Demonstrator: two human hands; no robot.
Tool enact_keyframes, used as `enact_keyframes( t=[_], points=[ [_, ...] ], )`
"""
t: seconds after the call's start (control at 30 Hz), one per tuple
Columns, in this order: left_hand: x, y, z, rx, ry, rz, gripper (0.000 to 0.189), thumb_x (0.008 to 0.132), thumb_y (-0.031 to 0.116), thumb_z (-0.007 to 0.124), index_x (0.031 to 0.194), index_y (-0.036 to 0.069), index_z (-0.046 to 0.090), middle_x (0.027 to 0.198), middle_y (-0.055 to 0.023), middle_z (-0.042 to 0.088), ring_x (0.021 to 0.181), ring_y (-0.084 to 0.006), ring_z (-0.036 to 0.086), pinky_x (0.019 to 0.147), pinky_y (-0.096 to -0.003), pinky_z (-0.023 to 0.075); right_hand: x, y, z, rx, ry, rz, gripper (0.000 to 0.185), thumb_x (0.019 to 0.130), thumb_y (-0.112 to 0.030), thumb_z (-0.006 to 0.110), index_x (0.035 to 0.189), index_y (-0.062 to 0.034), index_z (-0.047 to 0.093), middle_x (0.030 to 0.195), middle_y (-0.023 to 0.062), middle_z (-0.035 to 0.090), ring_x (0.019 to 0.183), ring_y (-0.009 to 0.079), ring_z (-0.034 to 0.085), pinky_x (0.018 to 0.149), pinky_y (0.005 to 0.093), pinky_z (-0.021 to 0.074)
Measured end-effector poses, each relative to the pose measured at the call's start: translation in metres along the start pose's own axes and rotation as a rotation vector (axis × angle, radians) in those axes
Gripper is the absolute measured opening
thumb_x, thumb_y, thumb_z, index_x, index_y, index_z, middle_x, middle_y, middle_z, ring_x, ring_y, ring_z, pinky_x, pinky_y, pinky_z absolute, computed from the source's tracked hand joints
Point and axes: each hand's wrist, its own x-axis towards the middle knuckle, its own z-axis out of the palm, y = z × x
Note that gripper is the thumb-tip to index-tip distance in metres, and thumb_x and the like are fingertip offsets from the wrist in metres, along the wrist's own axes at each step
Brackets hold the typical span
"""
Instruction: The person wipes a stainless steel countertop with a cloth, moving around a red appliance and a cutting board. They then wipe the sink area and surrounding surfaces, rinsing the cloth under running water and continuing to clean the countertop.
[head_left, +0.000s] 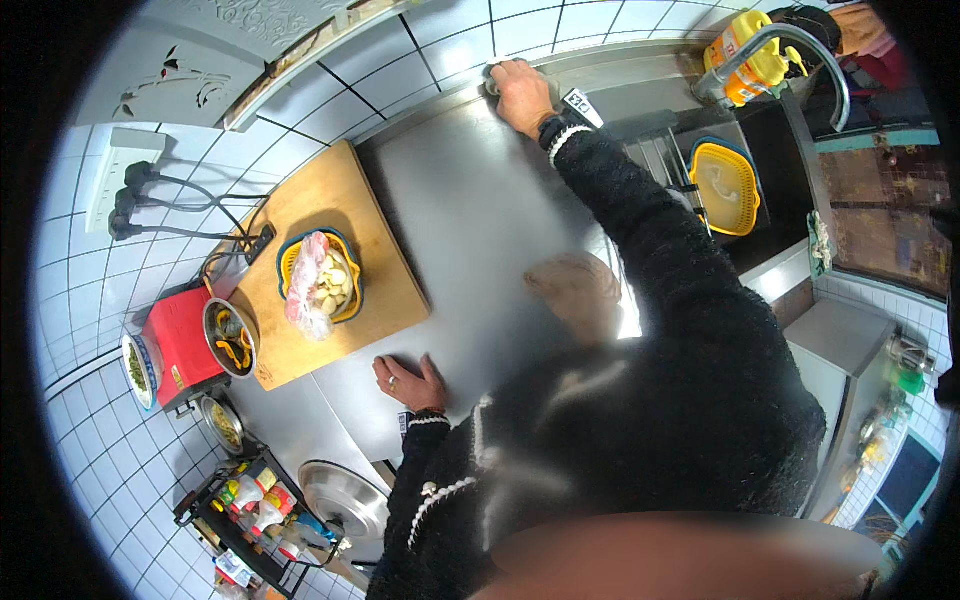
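My right hand (521, 94) reaches to the far edge of the stainless steel countertop (465, 195), close to the tiled wall. Its fingers are curled over a small greyish thing, mostly hidden, that could be a cloth or sponge. At the counter's near edge my left hand (411, 386) rests flat with a ring on one finger, holding nothing. Left of centre lies a wooden cutting board (375, 285). On it a yellow and blue basket (354, 311) holds peeled garlic cloves (331, 289) and a clear plastic bag (306, 289) with pinkish contents.
A sink with a curved faucet (814, 37), a yellow basket (724, 187) and a yellow bottle (750, 60) is at right. At left are a red box (184, 337), a metal bowl (230, 337), plugged cables (180, 191), a pot lid (345, 499) and a condiment rack (262, 510).
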Motion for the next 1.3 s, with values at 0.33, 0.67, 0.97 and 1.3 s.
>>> enact_keyframes(
  t=[0.33,0.67,0.97,1.3],
  points=[
    [-0.001,-0.002,0.003,-0.008,0.03,0.004,0.076,0.08,0.028,0.07,0.135,-0.012,0.035,0.143,-0.0331,0.031,0.133,-0.0456,0.027,0.111,-0.0506,0.0212,0.0,0.134,-0.026,0.233,0.566,0.842,0.029,0.071,-0.004,0.057,0.097,0.0088,0.053,0.1,0.0282,0.055,0.093,0.0437,0.055,0.087,0.0468,0.0457],
    [-0.003,-0.006,0.004,-0.023,-0.008,-0.006,0.08,0.077,0.03,0.07,0.135,-0.011,0.033,0.143,-0.0328,0.029,0.133,-0.0466,0.025,0.111,-0.0534,0.0182,-0.005,-0.031,0.103,0.281,0.721,0.654,0.014,0.071,0.0,0.054,0.082,0.0079,0.054,0.082,0.0275,0.059,0.082,0.0458,0.056,0.077,0.0468,0.0456],
    [-0.001,-0.003,0.001,-0.029,-0.021,-0.014,0.081,0.078,0.033,0.07,0.135,-0.011,0.033,0.143,-0.0324,0.029,0.134,-0.0462,0.024,0.111,-0.0552,0.0155,0.01,0.084,0.021,0.871,0.89,0.977,0.006,0.079,0.002,0.049,0.083,0.0047,0.052,0.069,0.0093,0.054,0.06,0.0217,0.052,0.059,0.0359,0.0452],
    [-0.001,-0.005,0.003,-0.018,-0.038,-0.008,0.084,0.077,0.035,0.07,0.135,-0.011,0.031,0.143,-0.0319,0.028,0.135,-0.0455,0.023,0.11,-0.0552,0.0167,0.008,0.03,0.055,0.635,0.732,0.867,0.03,0.074,0.011,0.043,0.103,0.0057,0.05,0.105,0.0213,0.054,0.094,0.0314,0.052,0.091,0.0385,0.0419]
  ],
)
